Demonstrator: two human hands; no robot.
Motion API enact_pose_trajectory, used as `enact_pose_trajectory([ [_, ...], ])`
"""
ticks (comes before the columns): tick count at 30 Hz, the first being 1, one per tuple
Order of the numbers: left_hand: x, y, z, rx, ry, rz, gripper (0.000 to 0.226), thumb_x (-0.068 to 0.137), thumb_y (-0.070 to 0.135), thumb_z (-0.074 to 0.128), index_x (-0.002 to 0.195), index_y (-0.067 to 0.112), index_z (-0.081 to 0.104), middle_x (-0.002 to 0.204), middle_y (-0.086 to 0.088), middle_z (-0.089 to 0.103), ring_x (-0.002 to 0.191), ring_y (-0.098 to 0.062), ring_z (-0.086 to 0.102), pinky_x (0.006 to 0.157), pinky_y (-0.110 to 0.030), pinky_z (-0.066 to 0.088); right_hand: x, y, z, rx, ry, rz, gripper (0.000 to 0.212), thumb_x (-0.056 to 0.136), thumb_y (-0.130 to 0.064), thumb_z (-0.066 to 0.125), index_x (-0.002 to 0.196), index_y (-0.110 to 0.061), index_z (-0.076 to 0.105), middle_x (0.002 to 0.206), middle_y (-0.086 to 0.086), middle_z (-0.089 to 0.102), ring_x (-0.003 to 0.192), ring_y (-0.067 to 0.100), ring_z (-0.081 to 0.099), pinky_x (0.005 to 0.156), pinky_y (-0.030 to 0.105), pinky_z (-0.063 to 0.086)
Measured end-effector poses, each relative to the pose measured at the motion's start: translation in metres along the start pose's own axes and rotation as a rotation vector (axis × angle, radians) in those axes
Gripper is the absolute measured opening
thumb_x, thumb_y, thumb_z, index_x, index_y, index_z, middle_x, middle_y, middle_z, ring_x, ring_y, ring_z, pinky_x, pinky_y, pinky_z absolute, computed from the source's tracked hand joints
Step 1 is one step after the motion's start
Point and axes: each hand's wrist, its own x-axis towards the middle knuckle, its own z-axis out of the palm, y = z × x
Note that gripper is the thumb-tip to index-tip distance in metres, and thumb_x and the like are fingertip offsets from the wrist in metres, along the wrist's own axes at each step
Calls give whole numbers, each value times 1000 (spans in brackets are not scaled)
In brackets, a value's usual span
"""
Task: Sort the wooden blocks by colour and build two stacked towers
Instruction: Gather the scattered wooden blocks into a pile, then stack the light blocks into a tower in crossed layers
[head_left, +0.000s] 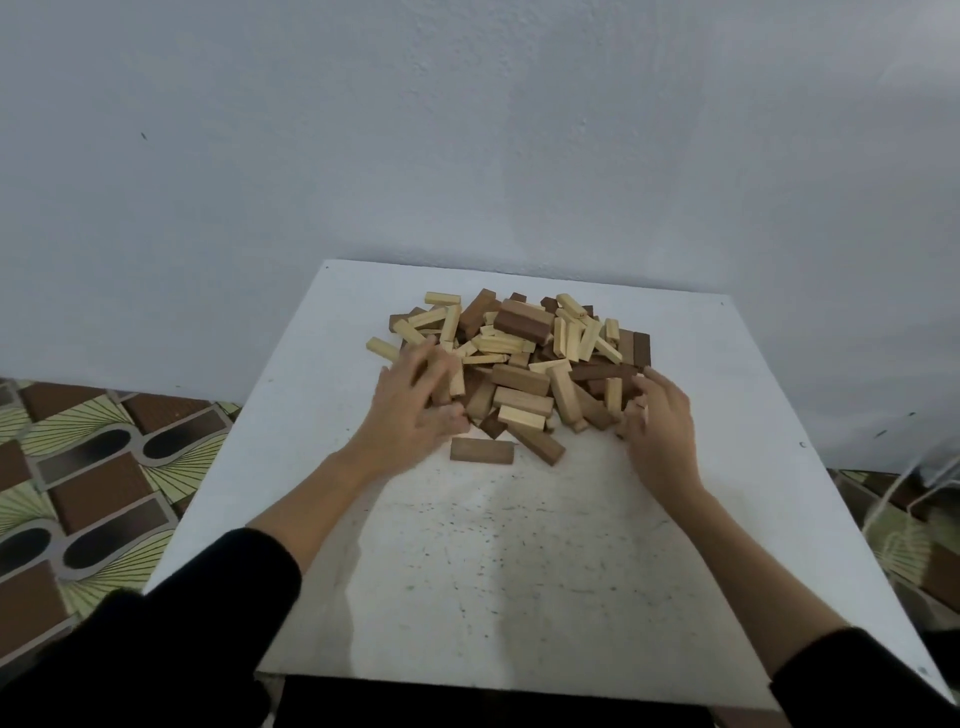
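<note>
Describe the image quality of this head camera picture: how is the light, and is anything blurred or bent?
Head view: dim, flat, bluish light with no glare; a soft shadow falls on the white table between the forearms. The left hand is motion-blurred at the fingers, the right hand slightly; the block pile is fairly sharp. Wide-angle distortion splays the table edges.
</note>
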Motion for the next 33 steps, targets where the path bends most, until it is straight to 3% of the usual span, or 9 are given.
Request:
enact_pose_trajectory([
  [4, 29, -21, -18, -84, 117, -192, 42, 98, 14, 47, 139, 4, 41, 148, -11, 32, 137, -22, 27, 115, -30, 18, -2, 7, -2, -21, -81, 33, 39, 95, -10, 46, 134, -4, 47, 140, 11, 47, 132, 24, 36, 107, 30, 26],
  [8, 49, -30, -18, 29, 66, -191, 37, 93, -1, 52, 130, -2, 51, 141, -17, 41, 131, -32, 34, 109, -25, 19, -3, 4, -7, 56, -79, 65, 45, 92, -11, 54, 136, -7, 43, 129, 10, 55, 120, 27, 45, 97, 31, 33],
  [13, 63, -27, -13, 4, 123, -284, 34, 88, 3, 62, 122, 1, 58, 138, -15, 41, 130, -30, 33, 108, -27, 23, -4, 14, -9, 91, -66, 166, 49, 90, -11, 54, 136, -7, 41, 131, 10, 52, 123, 27, 41, 99, 36, 34],
  [18, 70, -30, -12, 9, 177, -323, 28, 86, 4, 65, 114, 4, 61, 128, -15, 48, 121, -27, 39, 94, -16, 25, -15, 19, -11, 43, -7, 159, 39, 90, -10, 51, 129, -5, 48, 124, 13, 54, 115, 29, 44, 92, 41, 38],
  [23, 45, -12, -24, -134, 266, -285, 43, 80, 13, 73, 119, 8, 57, 123, -9, 50, 119, -22, 41, 97, -27, 38, -42, 7, -20, 8, -70, 79, 28, 88, -11, 57, 115, -4, 55, 113, 11, 56, 105, 25, 44, 86, 33, 36],
  [25, 25, 8, -26, -176, 269, -237, 46, 78, 13, 76, 119, 10, 55, 121, -6, 49, 114, -16, 41, 96, -20, 39, -58, -2, -22, -4, -150, 22, 32, 86, -16, 62, 116, -8, 54, 113, 7, 54, 105, 20, 42, 86, 31, 35],
  [27, 1, 31, -21, -210, 184, -195, 51, 75, 17, 78, 120, 13, 54, 119, 0, 46, 112, -10, 40, 96, -17, 36, -73, -14, -22, 4, -228, -61, 37, 84, -22, 66, 117, -11, 54, 113, 1, 50, 106, 16, 40, 87, 29, 35],
  [30, -40, 60, -5, -230, -19, -107, 52, 77, 25, 77, 122, 16, 54, 119, 7, 43, 114, -6, 38, 103, -25, 33, -94, -37, -18, 47, -312, -155, 40, 83, -30, 67, 117, -16, 52, 110, -10, 40, 105, 9, 35, 89, 24, 32],
  [33, -74, 70, 13, -211, -158, 64, 57, 77, 41, 73, 123, 15, 53, 119, 6, 47, 112, -6, 37, 98, -19, 32, -110, -55, -11, 94, -327, -263, 37, 83, -39, 60, 113, -17, 55, 105, -13, 41, 100, 7, 36, 83, 16, 29],
])
